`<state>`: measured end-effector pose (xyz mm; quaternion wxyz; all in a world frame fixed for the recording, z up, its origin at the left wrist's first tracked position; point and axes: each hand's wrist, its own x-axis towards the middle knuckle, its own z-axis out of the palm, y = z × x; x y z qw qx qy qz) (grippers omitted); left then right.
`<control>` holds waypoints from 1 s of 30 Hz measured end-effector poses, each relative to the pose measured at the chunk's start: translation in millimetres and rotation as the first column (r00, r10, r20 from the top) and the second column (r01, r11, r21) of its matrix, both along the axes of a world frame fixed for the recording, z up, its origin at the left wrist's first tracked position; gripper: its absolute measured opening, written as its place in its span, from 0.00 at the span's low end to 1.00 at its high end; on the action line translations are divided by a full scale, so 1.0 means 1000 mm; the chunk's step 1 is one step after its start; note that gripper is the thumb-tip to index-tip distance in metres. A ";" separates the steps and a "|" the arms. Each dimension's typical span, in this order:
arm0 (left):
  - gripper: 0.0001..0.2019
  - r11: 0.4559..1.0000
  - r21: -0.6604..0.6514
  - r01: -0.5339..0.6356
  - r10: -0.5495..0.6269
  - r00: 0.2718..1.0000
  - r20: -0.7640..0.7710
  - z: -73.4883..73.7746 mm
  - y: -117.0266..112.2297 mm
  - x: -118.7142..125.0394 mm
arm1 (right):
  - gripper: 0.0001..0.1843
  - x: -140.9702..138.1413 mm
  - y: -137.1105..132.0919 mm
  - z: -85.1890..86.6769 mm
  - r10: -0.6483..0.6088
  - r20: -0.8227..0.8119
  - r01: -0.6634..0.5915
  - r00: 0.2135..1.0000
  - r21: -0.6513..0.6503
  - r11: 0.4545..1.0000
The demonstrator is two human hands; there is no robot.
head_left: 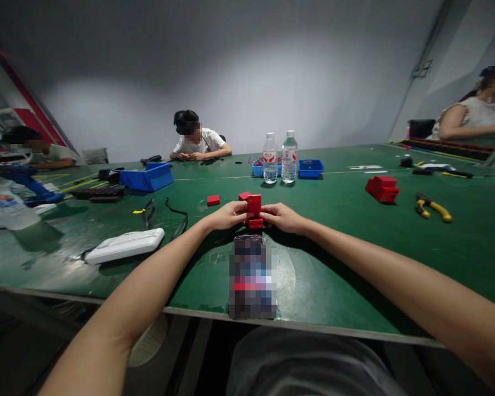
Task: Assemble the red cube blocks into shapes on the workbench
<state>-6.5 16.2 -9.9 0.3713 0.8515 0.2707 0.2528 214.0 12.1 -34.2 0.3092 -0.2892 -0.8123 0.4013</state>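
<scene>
Left fingers: the left hand [227, 215] is curled, its tips closed against the left side of a red holed block [254, 203].
Right fingers: the right hand [286, 218] mirrors it, pinching from the right.
Red holed block: upright between both hands; probably light, stiff plastic, slightly slippery, not very fragile; best gripped by its flat sides, clear of the holes.
Smartphone [253, 278]: flat between the forearms, nearer the wearer.
Small red block [213, 200]: just beyond the left wrist.
Yellow-handled pliers [437, 211]: well right, on the green table [334, 190].
</scene>
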 end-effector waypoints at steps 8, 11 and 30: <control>0.22 1.000 0.016 -0.006 0.007 1.000 -0.014 -0.003 0.002 -0.001 | 0.26 0.000 -0.002 0.002 -0.005 0.012 0.005 1.000 0.004 1.000; 0.22 0.999 0.030 0.010 -0.009 1.000 -0.007 -0.004 0.003 -0.001 | 0.25 0.000 -0.002 0.002 -0.013 0.030 0.012 0.999 0.025 1.000; 0.21 1.000 0.018 0.021 -0.021 1.000 0.012 -0.004 0.003 0.000 | 0.25 0.001 -0.002 0.003 -0.018 0.041 0.016 0.999 0.037 0.999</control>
